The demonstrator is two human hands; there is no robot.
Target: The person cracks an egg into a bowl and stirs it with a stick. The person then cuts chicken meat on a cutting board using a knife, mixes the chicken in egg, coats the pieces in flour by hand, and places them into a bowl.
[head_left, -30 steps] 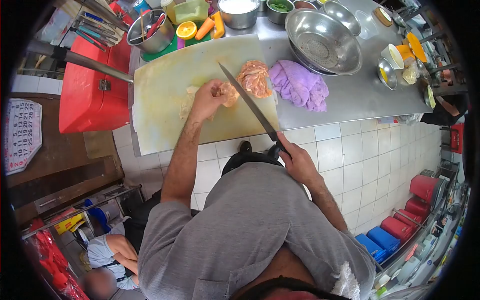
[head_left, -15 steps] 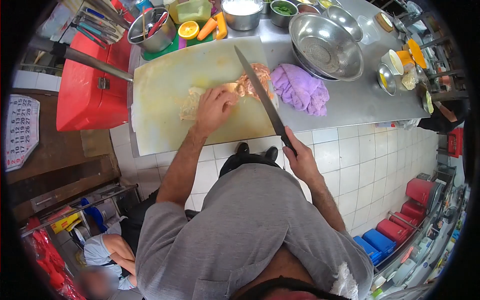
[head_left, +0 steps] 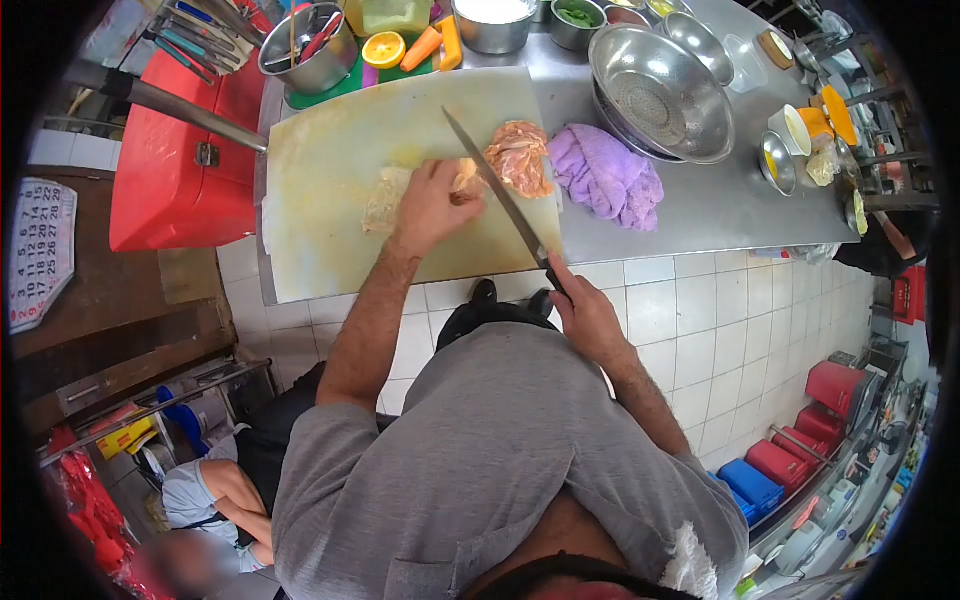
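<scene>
Since the picture half a second ago, the knife (head_left: 503, 198) has been shifted from across the larger meat piece (head_left: 519, 160) to the gap beside it, so that its blade is now seen between that piece and the smaller meat piece (head_left: 467, 179); by this, the slicing is judged to be paused between strokes, though whether the board is touched by the blade cannot be told. The knife's handle is clasped in the right hand (head_left: 590, 318), which is held just beyond the near edge of the cutting board (head_left: 320, 250). The smaller piece, near the middle of the board, is covered in part by the bent fingers of the left hand (head_left: 437, 208); whether it is pinched in that grip or only pressed cannot be told. At least 3 areas of meat are counted on the board: the larger piece by its right edge, the smaller piece, and pale meat (head_left: 383, 200) left of the hand. On the tabletop (head_left: 705, 220), 1 purple towel (head_left: 607, 178) is found right of the board, 1 colander (head_left: 660, 90) farther right, and 1 orange half (head_left: 384, 50) beyond its far edge.
</scene>
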